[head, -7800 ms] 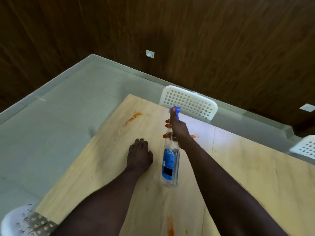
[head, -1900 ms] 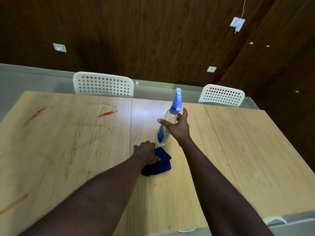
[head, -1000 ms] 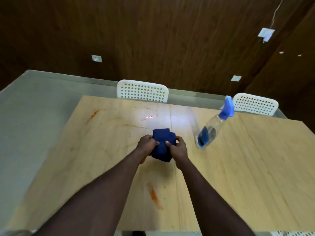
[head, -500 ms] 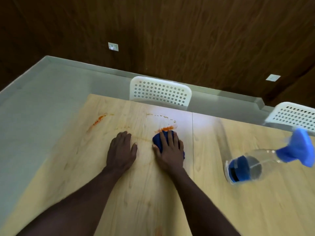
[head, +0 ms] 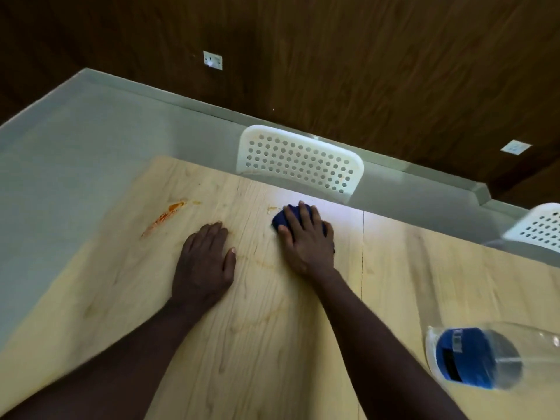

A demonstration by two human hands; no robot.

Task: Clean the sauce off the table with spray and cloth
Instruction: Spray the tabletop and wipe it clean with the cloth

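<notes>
Right hand (head: 306, 241) flat, fingers straight, pressing blue cloth (head: 280, 219) onto table (head: 272, 344). Left hand (head: 203, 265) flat on wood, holding nothing. Sauce streak (head: 165, 215) at 10 o'clock of left hand; spray bottle (head: 491, 356) at 4 o'clock.

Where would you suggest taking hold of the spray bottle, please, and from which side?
Probably round the clear cylindrical body of the spray bottle, at its blue label, with the right hand coming from its left: it stands free on the table beside that arm. Neck and trigger are out of frame.
</notes>
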